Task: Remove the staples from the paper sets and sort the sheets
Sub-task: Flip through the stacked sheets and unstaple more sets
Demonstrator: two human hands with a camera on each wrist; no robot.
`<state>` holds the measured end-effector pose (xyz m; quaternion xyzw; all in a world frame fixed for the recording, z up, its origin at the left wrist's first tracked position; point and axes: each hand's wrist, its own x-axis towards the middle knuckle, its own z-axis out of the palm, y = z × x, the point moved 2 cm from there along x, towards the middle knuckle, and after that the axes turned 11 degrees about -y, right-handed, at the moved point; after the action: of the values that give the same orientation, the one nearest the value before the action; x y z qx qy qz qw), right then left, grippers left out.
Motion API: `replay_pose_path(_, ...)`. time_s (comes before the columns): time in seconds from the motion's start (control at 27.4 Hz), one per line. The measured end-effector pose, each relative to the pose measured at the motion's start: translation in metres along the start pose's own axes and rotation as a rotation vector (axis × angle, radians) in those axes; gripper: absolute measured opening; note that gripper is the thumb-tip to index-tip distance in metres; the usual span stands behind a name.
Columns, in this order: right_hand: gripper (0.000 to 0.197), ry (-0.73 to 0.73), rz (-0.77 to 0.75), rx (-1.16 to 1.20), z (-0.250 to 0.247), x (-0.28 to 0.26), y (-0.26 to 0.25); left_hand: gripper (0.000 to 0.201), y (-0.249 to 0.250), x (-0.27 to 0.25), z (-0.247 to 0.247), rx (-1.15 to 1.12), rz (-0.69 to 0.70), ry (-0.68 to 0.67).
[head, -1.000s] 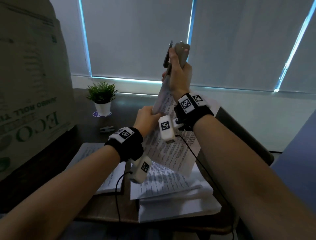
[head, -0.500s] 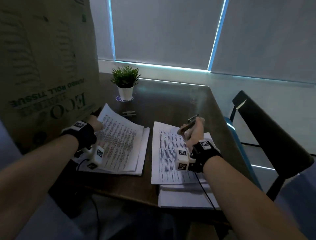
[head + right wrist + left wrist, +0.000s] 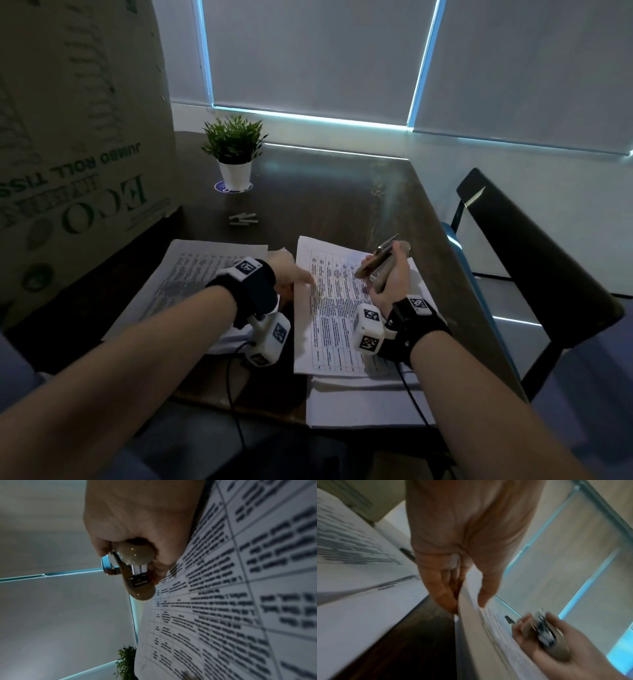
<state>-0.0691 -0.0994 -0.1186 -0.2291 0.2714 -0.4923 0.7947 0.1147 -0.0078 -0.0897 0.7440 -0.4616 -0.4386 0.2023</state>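
Note:
Two stacks of printed sheets lie on the dark table [image 3: 342, 205]: a left stack [image 3: 191, 274] and a right stack [image 3: 335, 325]. My left hand [image 3: 291, 277] is at the right stack's left edge. In the left wrist view, the left hand [image 3: 467, 604] pinches the edge of the top sheets [image 3: 471, 628] between thumb and fingers. My right hand [image 3: 387, 274] hovers over the right stack's far end, gripping a tan staple tool [image 3: 380, 257] with metal jaws. In the right wrist view, the tool [image 3: 137, 574] is just above the printed sheet [image 3: 240, 601].
A large cardboard box [image 3: 68, 137] stands on the table's left side. A small potted plant [image 3: 236, 150] and loose staple strips [image 3: 243, 219] sit behind the stacks. A black chair [image 3: 531, 257] is off the table's right edge. The right stack overhangs the near edge.
A second ago both hands held a paper set up in the air with the tool at its top. The left hand went to the left stack, then moved right to the right stack's edge.

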Motion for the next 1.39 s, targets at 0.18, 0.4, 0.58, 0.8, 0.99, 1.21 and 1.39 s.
replay_pose_path(0.18, 0.034, -0.12, 0.042, -0.055, 0.0, 0.001, 0.003, 0.026, 0.022, -0.015, 0.03, 0.163, 0.35, 0.128)
replay_pose_path(0.4, 0.034, -0.352, 0.07, -0.254, 0.001, -0.003, 0.005, 0.06, 0.029, -0.011, 0.049, 0.263, 0.386, 0.081)
replay_pose_path(0.58, 0.023, -0.431, 0.051, -0.371, 0.003, -0.004, 0.012, 0.065, 0.03, -0.017, 0.052, 0.217, 0.359, 0.07)
replay_pose_path(0.8, 0.034, -0.384, 0.05, -0.428, 0.004, -0.005, 0.016, 0.069, 0.035, -0.022, 0.058, 0.228, 0.372, 0.081)
replay_pose_path(0.99, 0.013, -0.389, 0.021, -0.386, 0.004, -0.006, 0.013, 0.07, 0.035, -0.023, 0.06, 0.236, 0.368, 0.09)
replay_pose_path(1.21, 0.011, -0.38, 0.039, -0.373, 0.004, -0.007, 0.011, 0.07, 0.033, -0.022, 0.06, 0.223, 0.359, 0.09)
replay_pose_path(1.39, 0.013, -0.374, 0.051, -0.385, 0.003, -0.005, 0.012, 0.07, 0.034, -0.022, 0.06, 0.199, 0.362, 0.094)
